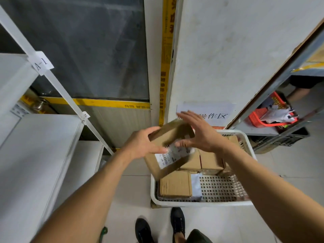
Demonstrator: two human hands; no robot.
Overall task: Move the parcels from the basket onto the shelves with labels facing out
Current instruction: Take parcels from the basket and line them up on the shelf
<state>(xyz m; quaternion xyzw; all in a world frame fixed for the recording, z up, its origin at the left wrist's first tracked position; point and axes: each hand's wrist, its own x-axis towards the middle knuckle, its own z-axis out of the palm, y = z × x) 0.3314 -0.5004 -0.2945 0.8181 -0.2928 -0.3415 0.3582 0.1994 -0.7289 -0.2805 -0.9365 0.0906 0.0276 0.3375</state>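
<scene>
A brown cardboard parcel (pixel 167 149) with a white label on its near face hangs tilted above the white perforated basket (pixel 219 190). My left hand (pixel 142 145) grips the parcel's left side, fingers curled over its top edge and thumb on the label. My right hand (pixel 198 132) is against the parcel's right side with its fingers spread nearly straight and thumb by the label. More brown parcels (pixel 175 185) and a white bag lie in the basket. White shelves (pixel 35 141) tagged A-1 and A-2 stand at the left.
A white pillar (pixel 228 58) with a paper sign stands behind the basket. At the right, a grey rack holds a red basket (pixel 273 113) of items, and a person's leg shows behind it. My feet (pixel 161 227) are on the tiled floor below.
</scene>
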